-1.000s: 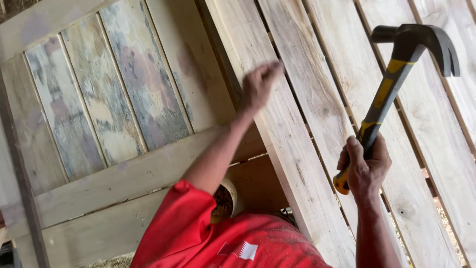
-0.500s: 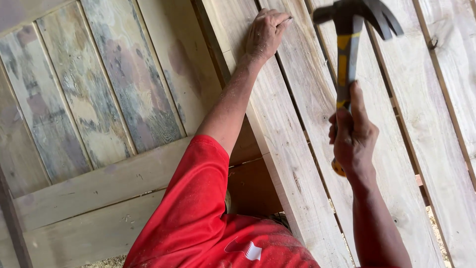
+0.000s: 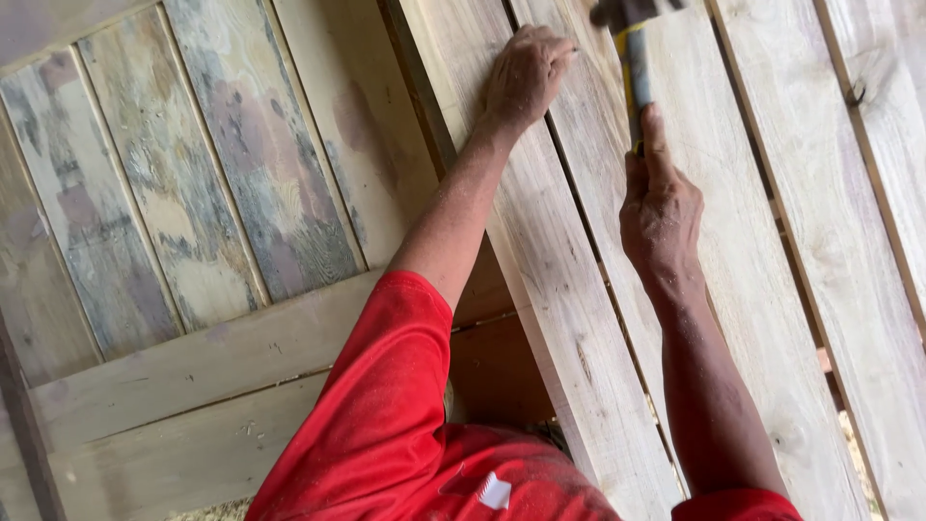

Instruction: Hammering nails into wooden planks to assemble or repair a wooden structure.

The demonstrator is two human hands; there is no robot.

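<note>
Hands | left hand [image 3: 526,72] pressed on pale plank [image 3: 540,251], fingers curled, grasping nothing visible | right hand [image 3: 659,207] clenched round raised hammer [image 3: 629,48] handle

There are 2 bare hands in view: 1 left hand [image 3: 526,72] laid flat on the wood and 1 right hand [image 3: 659,207] closed around a tool. There is 1 yellow-and-black-handled hammer with a dark metal head [image 3: 632,58], its head partly cut off by the top edge. About 5 pale, fresh-sawn wooden planks [image 3: 569,289] run side by side on the right, with narrow gaps between them. On the left stand about 4 weathered grey boards with flaking paint [image 3: 260,154], crossed by 1 broad grey wooden rail [image 3: 193,367]. There are 2 red sleeves [image 3: 386,405], and 1 small white tag [image 3: 495,492] on the red shirt.
</note>
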